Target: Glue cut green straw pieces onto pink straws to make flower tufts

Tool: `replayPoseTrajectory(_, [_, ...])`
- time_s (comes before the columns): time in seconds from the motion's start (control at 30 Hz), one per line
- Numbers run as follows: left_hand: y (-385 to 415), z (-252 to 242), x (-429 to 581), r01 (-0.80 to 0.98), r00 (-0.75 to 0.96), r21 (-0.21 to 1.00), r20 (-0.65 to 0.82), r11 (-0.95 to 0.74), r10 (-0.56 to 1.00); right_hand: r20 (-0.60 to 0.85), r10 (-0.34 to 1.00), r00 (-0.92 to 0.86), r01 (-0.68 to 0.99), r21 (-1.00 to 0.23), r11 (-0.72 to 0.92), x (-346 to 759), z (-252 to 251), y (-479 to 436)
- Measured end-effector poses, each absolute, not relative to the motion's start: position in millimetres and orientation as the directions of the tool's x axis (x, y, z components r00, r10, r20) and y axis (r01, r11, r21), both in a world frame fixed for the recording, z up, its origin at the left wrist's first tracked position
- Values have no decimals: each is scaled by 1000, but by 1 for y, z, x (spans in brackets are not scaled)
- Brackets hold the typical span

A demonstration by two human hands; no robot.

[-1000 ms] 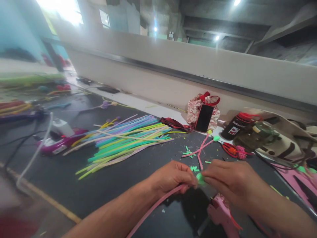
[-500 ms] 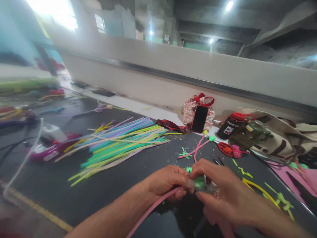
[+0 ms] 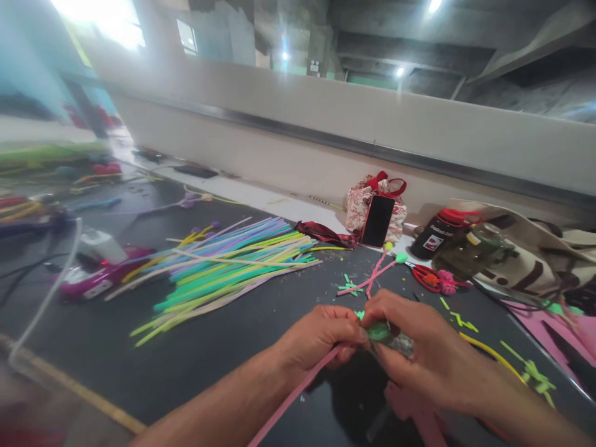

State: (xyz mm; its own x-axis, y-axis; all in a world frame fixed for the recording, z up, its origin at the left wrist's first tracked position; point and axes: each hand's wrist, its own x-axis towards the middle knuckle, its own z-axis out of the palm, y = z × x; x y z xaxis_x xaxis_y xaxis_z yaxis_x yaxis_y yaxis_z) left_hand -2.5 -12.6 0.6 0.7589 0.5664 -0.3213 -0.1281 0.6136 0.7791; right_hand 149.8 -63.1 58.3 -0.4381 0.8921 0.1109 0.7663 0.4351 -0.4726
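Thumb and fingers of my left hand pinch a pink pipe cleaner, whose tail runs down toward the bottom edge. Pressed up against it, my right hand is closed around a small green piece and a shiny, see-through greyish thing whose kind I cannot make out. Bright green tips poke out above the fingertips. Below the right hand lies a flat pink shape. Just beyond the hands, pink pipe-cleaner stems with yellow and green ends cross on the dark table, beside green snippets.
Many coloured pipe cleaners lie left of centre, near a purple device. A phone leans on a patterned pouch. Red-handled scissors, a black bottle and a canvas bag are at the right.
The view has shifted slightly. Both hands stay together, a little higher; the right fingers have moved slightly around the green piece, and more of the shiny greyish thing shows.
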Motion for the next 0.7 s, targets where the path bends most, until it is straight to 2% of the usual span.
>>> replayPoseTrajectory(0.2, [-9, 2, -5, -184, 735, 813, -259, 552, 626, 98, 915, -391, 799, -457, 391, 157, 61, -64])
replayPoseTrajectory(0.3, [-10, 4, -7, -174, 711, 855, -235, 489, 663, 136, 943, -305, 775, -539, 329, 169, 63, -61])
replayPoseTrajectory(0.4, [-12, 5, -7, -129, 657, 915, -211, 383, 724, 199, 939, -281, 723, -599, 344, 178, 65, -59])
replayPoseTrajectory(0.53, [-16, 6, -5, -58, 632, 959, -180, 278, 754, 196, 920, -338, 740, -549, 389, 180, 67, -59])
replayPoseTrajectory(0.7, [-17, 6, -4, 1, 628, 972, -184, 236, 756, 206, 891, -404, 757, -472, 452, 176, 64, -60])
